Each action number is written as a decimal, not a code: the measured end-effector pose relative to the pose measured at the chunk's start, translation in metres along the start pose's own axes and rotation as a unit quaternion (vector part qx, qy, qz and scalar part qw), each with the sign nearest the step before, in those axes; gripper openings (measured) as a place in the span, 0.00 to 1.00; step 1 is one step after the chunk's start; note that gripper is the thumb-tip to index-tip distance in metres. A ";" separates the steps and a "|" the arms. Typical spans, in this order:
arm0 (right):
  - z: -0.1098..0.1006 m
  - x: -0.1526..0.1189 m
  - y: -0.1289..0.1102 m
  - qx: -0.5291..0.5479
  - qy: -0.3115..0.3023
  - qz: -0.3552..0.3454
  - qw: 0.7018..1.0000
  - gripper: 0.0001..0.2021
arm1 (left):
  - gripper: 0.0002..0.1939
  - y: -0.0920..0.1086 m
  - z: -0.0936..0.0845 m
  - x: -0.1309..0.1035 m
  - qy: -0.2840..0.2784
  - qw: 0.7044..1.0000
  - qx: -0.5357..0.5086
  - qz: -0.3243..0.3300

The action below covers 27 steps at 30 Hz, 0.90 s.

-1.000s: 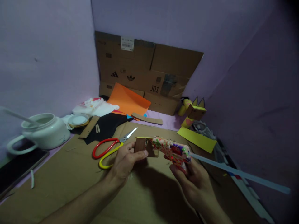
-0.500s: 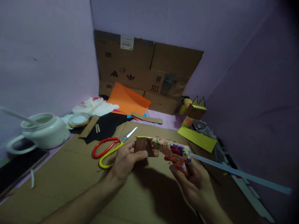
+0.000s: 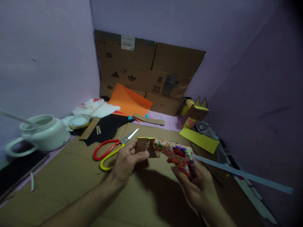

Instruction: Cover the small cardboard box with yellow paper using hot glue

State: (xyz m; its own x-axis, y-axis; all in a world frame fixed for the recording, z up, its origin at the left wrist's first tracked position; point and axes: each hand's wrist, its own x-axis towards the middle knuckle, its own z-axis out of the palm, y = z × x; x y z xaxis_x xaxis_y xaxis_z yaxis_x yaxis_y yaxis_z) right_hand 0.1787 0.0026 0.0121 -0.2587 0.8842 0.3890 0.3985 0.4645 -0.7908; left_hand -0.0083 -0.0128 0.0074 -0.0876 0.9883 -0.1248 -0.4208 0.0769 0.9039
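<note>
My left hand [image 3: 127, 160] pinches a small folded brown cardboard piece [image 3: 141, 146] with a strip of yellow along its top edge. My right hand [image 3: 197, 181] is wrapped round the handle of a flower-patterned glue gun [image 3: 174, 152]. A long translucent glue stick [image 3: 243, 173] sticks out of its back end toward the right. The gun's nozzle points left and meets the cardboard piece at its right part; the exact tip is hidden. Just left of my left hand lie scissors [image 3: 121, 142] with one red and one yellow handle, blades slightly apart.
On the left stand a white pot [image 3: 46, 134] with a stick in it and a dark phone [image 3: 22, 171]. Orange paper [image 3: 130, 101] and a cardboard strip [image 3: 149, 119] lie at the back. A yellow paper strip [image 3: 200, 140] and an eared cardboard figure [image 3: 200, 113] are at right.
Hardly anything differs. Both hands, the cardboard piece and the glue gun hold nearly the same places, and the whole view has shifted slightly.
</note>
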 end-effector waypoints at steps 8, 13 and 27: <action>-0.003 0.004 -0.002 -0.006 0.013 0.012 1.000 0.05 | 0.19 0.000 -0.003 0.000 0.001 1.000 0.005 -0.002; -0.005 0.002 0.001 0.003 0.007 0.012 1.000 0.05 | 0.19 0.001 -0.002 0.001 0.012 1.000 -0.008 -0.010; -0.010 0.004 0.007 0.000 0.017 0.038 0.999 0.05 | 0.19 0.006 -0.002 0.000 0.005 1.000 -0.027 -0.014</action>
State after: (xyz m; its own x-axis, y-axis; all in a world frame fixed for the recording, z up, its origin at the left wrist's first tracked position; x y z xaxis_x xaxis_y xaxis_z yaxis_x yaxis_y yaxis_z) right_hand 0.1895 0.0100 0.0133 -0.1975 0.9182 0.3433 0.4157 0.3956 -0.8189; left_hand -0.0126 -0.0123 0.0117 -0.0835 0.9845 -0.1543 -0.4712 0.0974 0.8766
